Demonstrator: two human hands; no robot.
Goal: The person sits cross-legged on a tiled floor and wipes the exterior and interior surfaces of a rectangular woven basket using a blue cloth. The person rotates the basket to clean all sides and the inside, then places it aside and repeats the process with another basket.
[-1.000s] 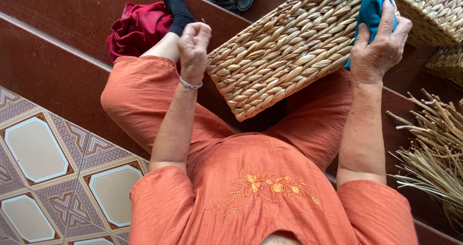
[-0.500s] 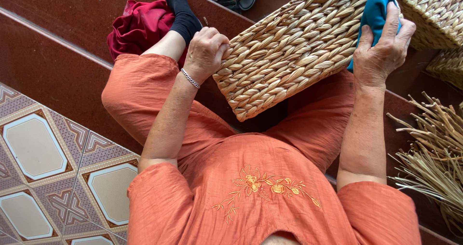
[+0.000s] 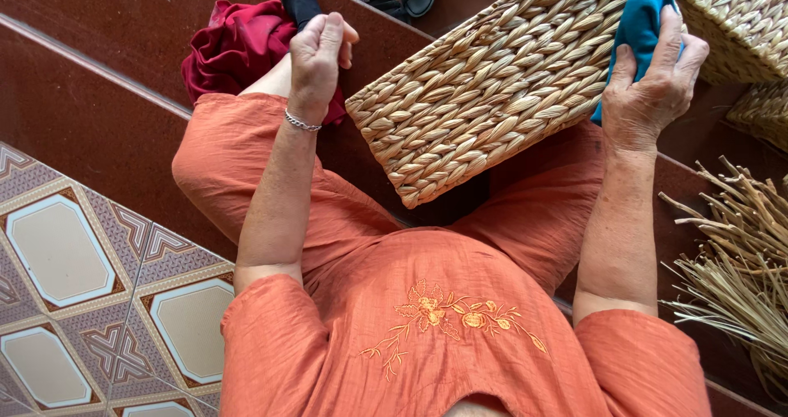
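Head view looks down on a seated person in orange, with a woven basket resting across the lap and tilted, its long axis running from the near corner above the knees up and away to the right. The right hand lies on the basket's far right part, fingers spread and curled over a teal cloth, pressing it against the weave; this hand is the one in contact with the basket. The left hand is lifted clear on the left, closed in a loose fist with the thumb up; whether it pinches a thin strand I cannot tell. It stands just beside the basket's left edge, not touching it, so the basket lies to its right. A red cloth sits on the step behind that hand, and a bundle of dry straw lies at the right.
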